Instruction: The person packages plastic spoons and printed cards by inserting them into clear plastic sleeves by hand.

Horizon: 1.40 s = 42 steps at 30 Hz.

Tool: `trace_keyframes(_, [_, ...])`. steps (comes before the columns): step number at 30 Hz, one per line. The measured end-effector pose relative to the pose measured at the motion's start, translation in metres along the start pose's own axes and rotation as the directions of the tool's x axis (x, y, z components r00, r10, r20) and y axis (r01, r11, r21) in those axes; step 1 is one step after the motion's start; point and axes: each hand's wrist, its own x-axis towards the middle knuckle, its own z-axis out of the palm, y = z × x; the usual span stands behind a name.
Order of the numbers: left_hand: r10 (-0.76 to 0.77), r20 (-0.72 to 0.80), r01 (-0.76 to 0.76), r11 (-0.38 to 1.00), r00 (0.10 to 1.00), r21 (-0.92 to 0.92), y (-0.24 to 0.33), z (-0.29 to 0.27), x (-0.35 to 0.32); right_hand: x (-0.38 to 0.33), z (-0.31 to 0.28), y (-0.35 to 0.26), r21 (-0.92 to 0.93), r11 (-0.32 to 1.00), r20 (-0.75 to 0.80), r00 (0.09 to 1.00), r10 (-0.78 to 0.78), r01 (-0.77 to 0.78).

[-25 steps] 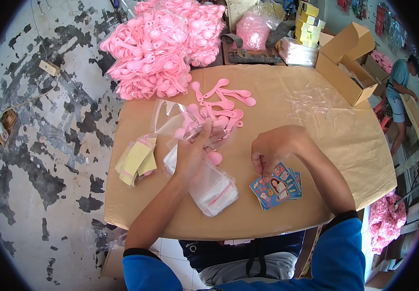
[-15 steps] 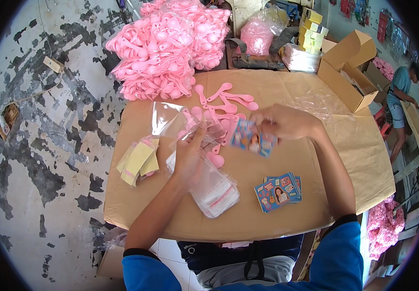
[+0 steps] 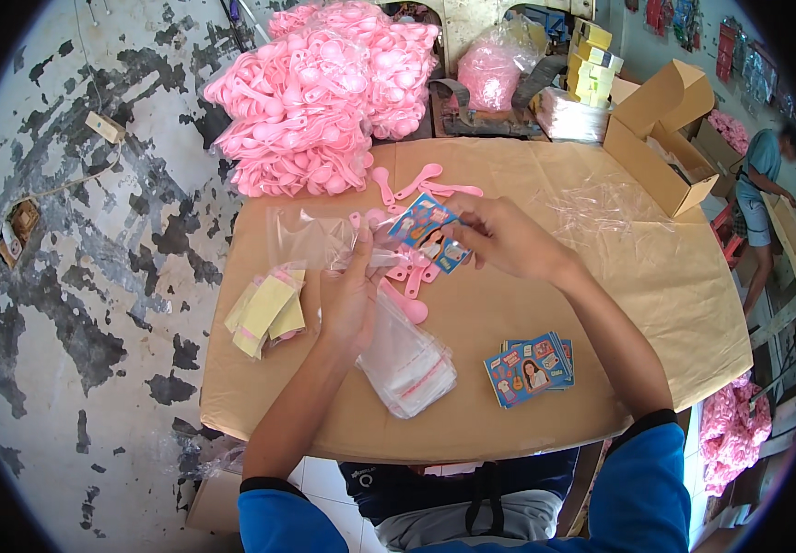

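My left hand (image 3: pixel 352 293) is closed on a clear plastic bag (image 3: pixel 301 238), which spreads out to the left of the fingers. A blue printed card (image 3: pixel 430 232) is pinched by its right end in my right hand (image 3: pixel 509 240); its left end is close to the bag's edge by my left hand. Loose pink spoons (image 3: pixel 407 304) lie beneath and beyond both hands. Below my left hand rests a pile of clear plastic bags (image 3: pixel 407 373). A stack of blue cards (image 3: pixel 529 370) lies nearer me on the right.
Yellow-and-pink packs (image 3: pixel 267 313) lie on the left of the brown-covered table (image 3: pixel 601 295). Large bags of pink spoons (image 3: pixel 297 101) stand at the far left. An open cardboard box (image 3: pixel 661 147) sits at the far right. A person (image 3: pixel 759 184) stands beyond.
My right hand has carried the blue card leftward, up to the bag. The bag in my left hand has shifted slightly left.
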Motion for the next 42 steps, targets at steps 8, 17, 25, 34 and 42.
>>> trace_keyframes(8, [0.031,-0.022,-0.03,0.998,0.999,0.051,-0.002,0.001,0.0,-0.002,0.005,-0.012,0.018,0.998,0.0,0.999,0.053,-0.053])
trace_keyframes(17, [0.021,0.012,-0.023,0.986,1.0,0.167,0.001,0.01,-0.006,0.001,0.023,-0.009,0.129,0.992,0.024,1.0,-0.017,0.013])
trace_keyframes(25, [0.064,0.127,-0.077,0.993,0.99,0.095,-0.015,0.012,-0.009,0.005,0.044,0.005,0.273,0.961,0.01,0.999,0.034,-0.035])
trace_keyframes(34, [0.088,0.342,-0.005,0.972,0.936,-0.236,0.021,0.009,-0.006,0.0,0.038,-0.017,0.435,0.886,-0.004,0.984,0.18,-0.16])
trace_keyframes(42, [0.296,0.247,-0.334,0.934,0.923,0.125,0.012,-0.004,-0.005,0.01,0.036,0.013,0.354,0.934,0.03,0.999,0.031,-0.04])
